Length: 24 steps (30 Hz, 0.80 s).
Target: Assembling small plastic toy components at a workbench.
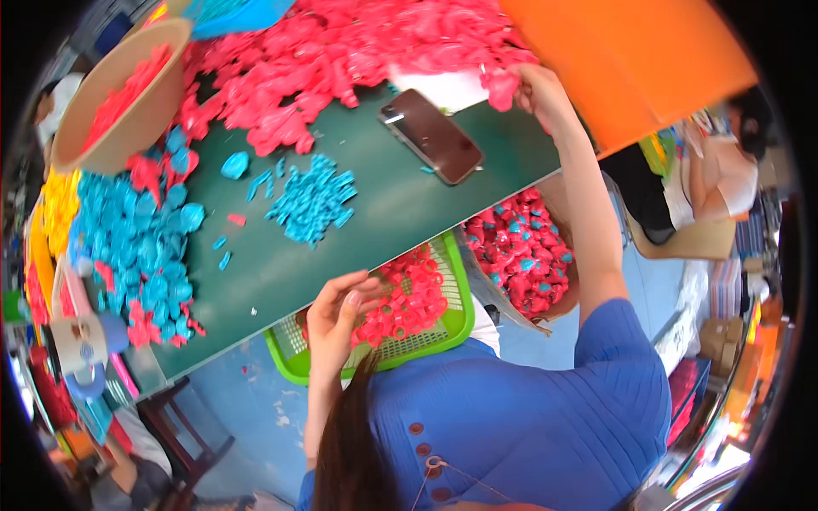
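At the far right of the green table (pixel 366 204), my right hand (pixel 538 95) pinches a soft pink plastic piece (pixel 500 87) at the edge of a large heap of similar pink pieces (pixel 315 64). Close to my body, my left hand (pixel 336 311) hovers over a green basket (pixel 466 298), its fingers apart and holding nothing that I can see. Small pink ring-like pieces (pixel 409 298) lie in that basket. Between my hands and the heap, a dark phone (pixel 433 138) rests on the table.
Small blue sticks (pixel 313 203) and a pile of blue cup-like pieces (pixel 141 234) cover the table's left part. A tan bowl (pixel 115 115) stands beyond them. Under my right arm is a container of pink-and-blue pieces (pixel 521 251). An orange panel (pixel 639 68) borders the right; people sit nearby.
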Each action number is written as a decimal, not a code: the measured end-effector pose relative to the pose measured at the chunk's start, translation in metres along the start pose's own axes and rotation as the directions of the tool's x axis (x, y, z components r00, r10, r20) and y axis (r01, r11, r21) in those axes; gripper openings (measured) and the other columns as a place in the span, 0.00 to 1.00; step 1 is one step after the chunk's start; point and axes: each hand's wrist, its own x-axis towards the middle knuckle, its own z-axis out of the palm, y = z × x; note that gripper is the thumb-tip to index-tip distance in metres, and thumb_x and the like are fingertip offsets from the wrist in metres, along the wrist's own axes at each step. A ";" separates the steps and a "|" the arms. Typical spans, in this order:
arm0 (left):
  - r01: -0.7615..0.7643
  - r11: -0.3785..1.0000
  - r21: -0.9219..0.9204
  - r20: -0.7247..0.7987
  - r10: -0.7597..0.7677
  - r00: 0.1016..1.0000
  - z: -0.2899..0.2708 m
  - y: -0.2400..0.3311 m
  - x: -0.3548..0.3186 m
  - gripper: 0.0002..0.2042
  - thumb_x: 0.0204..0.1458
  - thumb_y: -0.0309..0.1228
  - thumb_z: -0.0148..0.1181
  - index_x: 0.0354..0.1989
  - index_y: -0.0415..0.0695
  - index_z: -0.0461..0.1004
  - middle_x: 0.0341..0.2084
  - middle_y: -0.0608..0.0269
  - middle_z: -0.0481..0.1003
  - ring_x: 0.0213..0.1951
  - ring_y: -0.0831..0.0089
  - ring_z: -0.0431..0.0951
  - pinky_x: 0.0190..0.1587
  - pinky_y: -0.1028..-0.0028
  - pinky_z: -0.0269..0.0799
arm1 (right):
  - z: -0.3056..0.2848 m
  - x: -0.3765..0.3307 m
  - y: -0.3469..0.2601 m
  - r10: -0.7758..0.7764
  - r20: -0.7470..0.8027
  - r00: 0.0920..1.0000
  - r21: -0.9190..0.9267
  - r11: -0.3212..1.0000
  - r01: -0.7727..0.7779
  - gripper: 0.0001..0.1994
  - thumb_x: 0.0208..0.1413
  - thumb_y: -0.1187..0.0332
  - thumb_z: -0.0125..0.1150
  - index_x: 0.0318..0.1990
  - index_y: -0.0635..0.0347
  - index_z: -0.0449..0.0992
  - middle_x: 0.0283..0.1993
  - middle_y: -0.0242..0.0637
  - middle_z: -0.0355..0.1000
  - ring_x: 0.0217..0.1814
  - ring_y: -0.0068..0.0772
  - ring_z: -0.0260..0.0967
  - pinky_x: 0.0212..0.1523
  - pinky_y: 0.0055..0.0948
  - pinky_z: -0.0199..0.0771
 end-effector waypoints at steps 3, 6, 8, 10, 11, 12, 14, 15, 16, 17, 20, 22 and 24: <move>-0.049 0.987 -0.155 0.025 0.054 0.998 0.010 0.004 0.006 0.20 0.59 0.35 0.41 0.57 0.37 0.56 0.48 0.48 0.67 0.45 0.60 0.73 0.43 0.66 0.74 | 0.084 -0.077 -0.021 0.069 0.384 0.921 0.127 0.984 -0.127 0.09 0.53 0.65 0.52 0.30 0.62 0.72 0.18 0.30 0.69 0.11 0.18 0.61 0.11 0.15 0.59; -0.037 0.897 -0.440 0.111 0.096 0.989 0.011 0.002 0.009 0.27 0.59 0.42 0.39 0.63 0.43 0.45 0.53 0.47 0.62 0.48 0.57 0.71 0.39 0.66 0.76 | 0.150 -0.137 -0.030 0.149 0.647 0.748 0.011 0.979 -0.205 0.08 0.52 0.66 0.56 0.30 0.63 0.74 0.21 0.28 0.69 0.14 0.15 0.60 0.14 0.14 0.57; 0.045 0.731 -0.681 0.199 0.126 0.972 0.008 0.003 0.008 0.29 0.59 0.40 0.39 0.66 0.50 0.37 0.54 0.49 0.61 0.46 0.56 0.72 0.33 0.69 0.79 | 0.175 -0.151 -0.018 0.129 0.676 0.726 0.044 0.976 -0.215 0.08 0.52 0.67 0.56 0.30 0.63 0.74 0.22 0.26 0.68 0.19 0.11 0.59 0.19 0.13 0.56; 0.034 0.722 -0.691 0.174 0.121 0.977 -0.008 -0.006 0.003 0.28 0.60 0.38 0.39 0.66 0.50 0.37 0.54 0.49 0.61 0.43 0.57 0.74 0.33 0.70 0.79 | 0.188 -0.157 -0.010 0.086 0.691 0.718 0.089 0.975 -0.203 0.08 0.53 0.67 0.56 0.30 0.63 0.74 0.22 0.25 0.68 0.21 0.10 0.59 0.20 0.13 0.55; 0.027 0.713 -0.701 0.160 0.120 0.980 -0.013 -0.009 0.000 0.27 0.60 0.36 0.39 0.65 0.50 0.38 0.54 0.49 0.62 0.41 0.58 0.76 0.32 0.71 0.80 | 0.192 -0.160 -0.010 0.111 0.733 0.671 0.071 0.968 -0.239 0.08 0.53 0.67 0.56 0.30 0.63 0.74 0.23 0.25 0.68 0.22 0.10 0.59 0.21 0.13 0.55; 0.026 0.689 -0.724 0.120 0.089 0.989 -0.015 -0.009 -0.006 0.26 0.59 0.33 0.41 0.65 0.49 0.40 0.54 0.49 0.62 0.37 0.61 0.77 0.32 0.73 0.80 | 0.197 -0.164 -0.010 0.136 0.771 0.622 0.051 0.961 -0.274 0.08 0.54 0.67 0.56 0.31 0.63 0.74 0.23 0.24 0.68 0.23 0.09 0.59 0.22 0.13 0.55; 0.032 0.668 -0.743 0.135 0.103 0.985 -0.021 -0.016 -0.011 0.26 0.59 0.33 0.42 0.65 0.49 0.42 0.54 0.48 0.62 0.38 0.61 0.77 0.33 0.73 0.80 | 0.206 -0.176 -0.006 0.175 0.787 0.591 0.054 0.936 -0.348 0.08 0.54 0.66 0.55 0.31 0.63 0.74 0.24 0.24 0.68 0.24 0.09 0.59 0.22 0.13 0.55; 0.044 0.650 -0.759 0.160 0.120 0.980 -0.023 -0.019 -0.014 0.26 0.59 0.34 0.43 0.65 0.48 0.43 0.54 0.47 0.62 0.39 0.62 0.77 0.34 0.73 0.79 | 0.210 -0.181 -0.004 0.208 0.798 0.566 0.059 0.908 -0.416 0.09 0.55 0.66 0.55 0.31 0.63 0.74 0.25 0.24 0.68 0.25 0.09 0.59 0.23 0.13 0.55; 0.038 0.648 -0.761 0.150 0.118 0.982 -0.025 -0.018 -0.015 0.26 0.59 0.34 0.43 0.65 0.48 0.43 0.54 0.47 0.62 0.39 0.62 0.77 0.34 0.73 0.79 | 0.209 -0.179 -0.008 0.249 0.806 0.537 0.011 0.901 -0.434 0.08 0.54 0.67 0.56 0.33 0.64 0.74 0.28 0.25 0.68 0.25 0.10 0.59 0.24 0.14 0.57; 0.012 0.699 -0.715 0.114 0.100 0.988 -0.026 -0.017 -0.016 0.26 0.59 0.34 0.43 0.64 0.48 0.44 0.54 0.46 0.62 0.40 0.62 0.77 0.36 0.72 0.79 | 0.210 -0.177 -0.003 0.251 0.811 0.529 0.007 0.899 -0.438 0.08 0.54 0.67 0.56 0.33 0.64 0.74 0.28 0.25 0.68 0.25 0.10 0.59 0.24 0.14 0.57; -0.051 0.750 -0.659 0.036 0.099 0.994 -0.035 -0.015 -0.017 0.26 0.59 0.35 0.44 0.64 0.48 0.45 0.54 0.45 0.62 0.41 0.61 0.76 0.38 0.71 0.78 | 0.206 -0.166 0.000 -0.281 0.479 0.832 -0.305 0.835 0.458 0.06 0.49 0.71 0.60 0.35 0.62 0.76 0.28 0.29 0.68 0.25 0.14 0.61 0.25 0.17 0.60; -0.083 0.709 -0.700 0.017 0.133 0.991 -0.040 -0.012 -0.015 0.25 0.59 0.35 0.43 0.64 0.46 0.46 0.54 0.44 0.62 0.43 0.60 0.75 0.40 0.70 0.78 | 0.208 -0.158 0.015 -0.455 0.471 0.756 -0.376 0.671 0.638 0.06 0.46 0.72 0.62 0.34 0.60 0.77 0.32 0.32 0.67 0.29 0.23 0.65 0.29 0.23 0.65; -0.092 0.726 -0.681 0.004 0.130 0.992 -0.043 -0.006 -0.014 0.25 0.59 0.34 0.42 0.64 0.45 0.45 0.54 0.44 0.62 0.44 0.59 0.75 0.41 0.69 0.77 | 0.207 -0.157 0.026 -0.519 0.507 0.689 -0.424 0.545 0.723 0.08 0.45 0.72 0.63 0.35 0.59 0.77 0.33 0.33 0.68 0.31 0.27 0.66 0.30 0.25 0.67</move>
